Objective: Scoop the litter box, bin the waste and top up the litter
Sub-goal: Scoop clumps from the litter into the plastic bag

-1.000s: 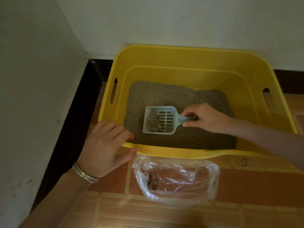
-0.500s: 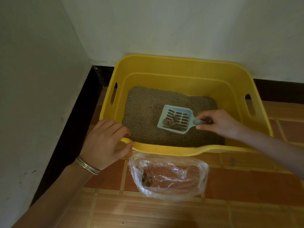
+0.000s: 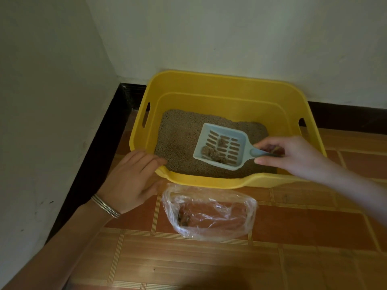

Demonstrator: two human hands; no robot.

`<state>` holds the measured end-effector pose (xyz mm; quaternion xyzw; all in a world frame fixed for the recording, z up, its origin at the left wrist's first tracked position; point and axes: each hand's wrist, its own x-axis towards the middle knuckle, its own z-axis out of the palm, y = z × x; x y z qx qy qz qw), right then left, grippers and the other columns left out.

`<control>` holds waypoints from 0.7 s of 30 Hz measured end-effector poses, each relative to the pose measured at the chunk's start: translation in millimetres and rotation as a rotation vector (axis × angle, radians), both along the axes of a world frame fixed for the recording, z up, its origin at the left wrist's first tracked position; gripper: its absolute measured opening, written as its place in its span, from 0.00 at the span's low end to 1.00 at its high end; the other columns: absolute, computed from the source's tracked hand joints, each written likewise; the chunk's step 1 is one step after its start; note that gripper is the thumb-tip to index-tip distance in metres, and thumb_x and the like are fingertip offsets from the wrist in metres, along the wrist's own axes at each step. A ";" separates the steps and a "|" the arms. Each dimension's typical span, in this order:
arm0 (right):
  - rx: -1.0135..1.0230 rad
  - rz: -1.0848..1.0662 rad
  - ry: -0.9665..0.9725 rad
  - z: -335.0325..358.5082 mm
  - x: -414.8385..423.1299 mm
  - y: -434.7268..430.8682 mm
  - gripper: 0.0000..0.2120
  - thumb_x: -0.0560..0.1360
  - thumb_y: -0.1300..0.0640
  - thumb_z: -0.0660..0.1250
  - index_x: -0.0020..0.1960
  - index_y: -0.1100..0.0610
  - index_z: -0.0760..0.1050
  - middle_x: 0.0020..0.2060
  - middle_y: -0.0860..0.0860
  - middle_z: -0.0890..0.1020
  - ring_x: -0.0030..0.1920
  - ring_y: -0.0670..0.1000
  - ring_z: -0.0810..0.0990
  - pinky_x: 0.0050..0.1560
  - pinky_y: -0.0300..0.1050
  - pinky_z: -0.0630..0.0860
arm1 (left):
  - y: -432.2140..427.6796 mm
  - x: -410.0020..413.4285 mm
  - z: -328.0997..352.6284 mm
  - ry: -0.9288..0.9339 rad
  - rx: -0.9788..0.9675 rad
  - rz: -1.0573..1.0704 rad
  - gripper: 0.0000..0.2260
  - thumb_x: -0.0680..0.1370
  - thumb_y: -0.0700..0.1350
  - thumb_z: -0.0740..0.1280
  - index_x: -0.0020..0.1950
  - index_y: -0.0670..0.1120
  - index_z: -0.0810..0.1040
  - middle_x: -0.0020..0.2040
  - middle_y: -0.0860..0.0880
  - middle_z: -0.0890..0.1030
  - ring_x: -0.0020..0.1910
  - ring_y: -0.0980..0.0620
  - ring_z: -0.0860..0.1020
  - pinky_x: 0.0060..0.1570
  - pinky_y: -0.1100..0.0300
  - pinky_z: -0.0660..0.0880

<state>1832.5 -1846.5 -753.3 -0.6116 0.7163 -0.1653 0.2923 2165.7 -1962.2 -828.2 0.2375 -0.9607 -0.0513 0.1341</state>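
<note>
Litter (image 3: 180,141) covers the bottom of a yellow litter box (image 3: 219,84) at the centre of the frame, set in a corner where two pale walls (image 3: 230,34) meet above a black skirting board (image 3: 94,155). The right hand (image 3: 293,155) pinches the handle of a pale blue slotted scoop (image 3: 222,145), held tilted over the litter with brownish clumps (image 3: 211,152) lying in it. The handle's end is hidden inside the fingers, and the right forearm crosses the box's near right corner.

The left hand (image 3: 129,181), bangles (image 3: 105,206) on its wrist, rests on the near left corner of the box with loosely bent fingers laid over the rim, grasping nothing.

Just below the box, on the orange tiled floor (image 3: 209,264), lies an open clear plastic bag (image 3: 209,214). A small dark lump of waste (image 3: 184,218) shows at its left end, hard to make out through the crinkled film. The bottom edge of the frame is dark and blurred.
</note>
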 end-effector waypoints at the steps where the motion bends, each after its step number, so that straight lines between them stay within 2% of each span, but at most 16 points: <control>1: 0.001 -0.001 -0.001 6.5 2.0 5.8 0.11 0.67 0.51 0.71 0.50 0.46 0.78 0.43 0.39 0.81 0.44 0.41 0.78 0.45 0.39 0.74 | 2.0 2.2 1.0 -0.003 0.017 -0.005 0.23 0.79 0.57 0.54 0.60 0.42 0.76 0.53 0.48 0.77 0.54 0.50 0.73 0.64 0.53 0.63; 4: 0.005 0.024 -0.043 23.2 12.7 25.4 0.15 0.65 0.46 0.69 0.51 0.47 0.79 0.41 0.42 0.82 0.42 0.42 0.79 0.42 0.41 0.75 | 10.5 8.4 3.5 0.023 0.051 -0.030 0.20 0.76 0.51 0.60 0.63 0.41 0.75 0.59 0.45 0.76 0.60 0.48 0.73 0.66 0.53 0.64; 7: 0.032 0.065 -0.110 29.2 25.9 45.7 0.12 0.65 0.49 0.70 0.49 0.45 0.79 0.43 0.38 0.81 0.41 0.39 0.78 0.41 0.34 0.73 | 20.9 15.5 4.9 0.058 0.055 -0.064 0.18 0.74 0.47 0.62 0.61 0.41 0.76 0.65 0.44 0.73 0.67 0.45 0.69 0.65 0.52 0.66; 10: 0.036 0.099 -0.100 18.5 35.3 63.3 0.11 0.68 0.55 0.72 0.48 0.45 0.78 0.43 0.37 0.80 0.42 0.38 0.78 0.40 0.29 0.70 | 30.7 20.8 2.5 0.042 0.043 -0.137 0.15 0.74 0.45 0.62 0.58 0.42 0.78 0.64 0.44 0.74 0.70 0.43 0.66 0.64 0.49 0.68; 14: 0.073 0.071 -0.073 -10.0 46.5 81.1 0.10 0.69 0.56 0.72 0.50 0.48 0.79 0.40 0.41 0.81 0.42 0.37 0.76 0.40 0.28 0.69 | 45.5 23.9 -11.2 -0.031 0.046 -0.198 0.17 0.72 0.44 0.64 0.59 0.43 0.78 0.63 0.47 0.75 0.67 0.47 0.69 0.59 0.49 0.71; 17: 0.015 0.106 0.063 -38.0 50.4 86.4 0.10 0.69 0.56 0.73 0.50 0.51 0.80 0.42 0.39 0.79 0.45 0.39 0.76 0.44 0.33 0.71 | 54.8 21.8 -28.1 -0.108 0.033 -0.252 0.21 0.67 0.44 0.69 0.59 0.45 0.77 0.63 0.47 0.75 0.66 0.48 0.68 0.60 0.54 0.67; 21: -0.040 0.145 0.196 -69.8 49.1 83.6 0.11 0.70 0.55 0.72 0.51 0.55 0.79 0.45 0.45 0.79 0.48 0.44 0.76 0.49 0.45 0.75 | 60.7 17.0 -39.3 -0.183 -0.019 -0.296 0.25 0.61 0.46 0.77 0.57 0.46 0.79 0.60 0.47 0.78 0.64 0.48 0.67 0.61 0.56 0.61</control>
